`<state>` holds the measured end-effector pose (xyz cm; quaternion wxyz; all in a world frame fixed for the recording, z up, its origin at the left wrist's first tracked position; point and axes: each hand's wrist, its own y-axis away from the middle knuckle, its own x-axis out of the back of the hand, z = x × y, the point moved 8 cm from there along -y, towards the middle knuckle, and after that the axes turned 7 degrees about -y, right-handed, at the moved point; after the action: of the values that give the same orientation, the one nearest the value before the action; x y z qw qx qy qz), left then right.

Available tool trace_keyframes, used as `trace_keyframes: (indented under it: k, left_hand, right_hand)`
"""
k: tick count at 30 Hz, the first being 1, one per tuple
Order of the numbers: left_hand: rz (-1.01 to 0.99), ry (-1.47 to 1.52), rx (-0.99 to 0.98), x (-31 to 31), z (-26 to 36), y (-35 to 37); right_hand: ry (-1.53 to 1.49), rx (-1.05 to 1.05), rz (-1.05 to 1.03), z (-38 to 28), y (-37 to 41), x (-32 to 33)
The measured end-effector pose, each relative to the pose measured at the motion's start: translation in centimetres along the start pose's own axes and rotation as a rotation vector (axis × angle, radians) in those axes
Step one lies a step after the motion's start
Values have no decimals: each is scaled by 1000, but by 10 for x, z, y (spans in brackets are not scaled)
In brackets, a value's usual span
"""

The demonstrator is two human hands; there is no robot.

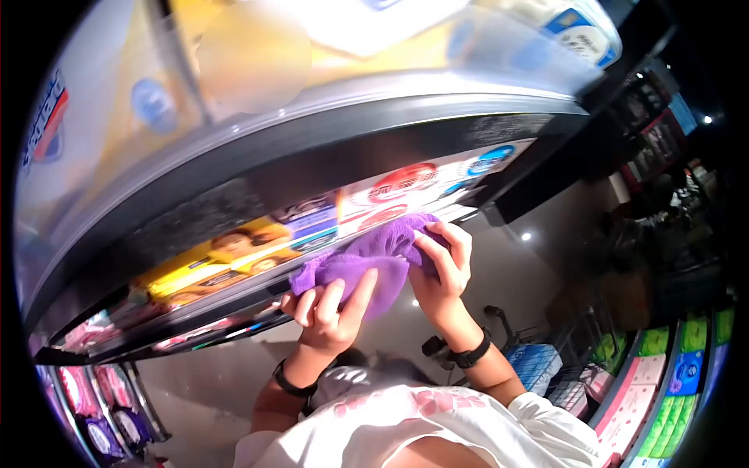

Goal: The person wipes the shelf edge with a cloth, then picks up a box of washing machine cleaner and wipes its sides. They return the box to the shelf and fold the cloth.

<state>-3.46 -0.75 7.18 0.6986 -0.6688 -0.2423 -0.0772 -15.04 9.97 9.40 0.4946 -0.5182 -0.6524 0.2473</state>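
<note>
A crumpled purple cloth lies against the front edge of a shelf, held by both hands. My left hand has its fingers bent over the cloth's lower left part, the index finger pressed on the fabric. On the other side, my right hand pinches the cloth's upper right end between fingers and thumb. Part of the cloth hangs loose below the shelf edge. Right behind it are a yellow package with a printed face and a white and red package.
Above my hands runs a dark shelf edge with large blurred packages over it. Shelves with pink and green packs stand at lower right, near a wire cart. Purple and pink packs hang at lower left. The floor is shiny.
</note>
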Motion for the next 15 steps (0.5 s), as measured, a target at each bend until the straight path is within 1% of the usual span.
trace_keyframes:
  k: [2,3,5,6,7,9,10,11,13,15]
  left_hand:
    - [-38,-46,47,22,-5,9]
    - [54,-83,72,-1,-24,9]
    - [27,-129,133,21,-48,17]
    - [14,-184,129,36,-61,19]
    - [20,-197,190,42,-67,24]
    - [3,-259,250,53,-81,33]
    - [-4,-249,278,52,-85,38]
    - [-25,-280,263,52,-81,37]
    - [-86,-268,375,49,-73,32]
    - [-66,-198,489,47,-69,22]
  right_hand:
    - [-4,12,-90,-22,2,0]
    - [15,121,-79,-19,-15,-23]
    - [-83,136,-134,-45,-9,-44]
    - [-173,111,-197,-60,-7,-56]
    - [-164,157,-235,-68,-6,-63]
    - [-221,202,-282,-82,-11,-73]
    - [-221,221,-293,-84,-10,-77]
    - [-260,232,-309,-84,-11,-77]
    - [-323,199,-393,-82,-14,-73]
    - [-370,172,-433,-77,-13,-71]
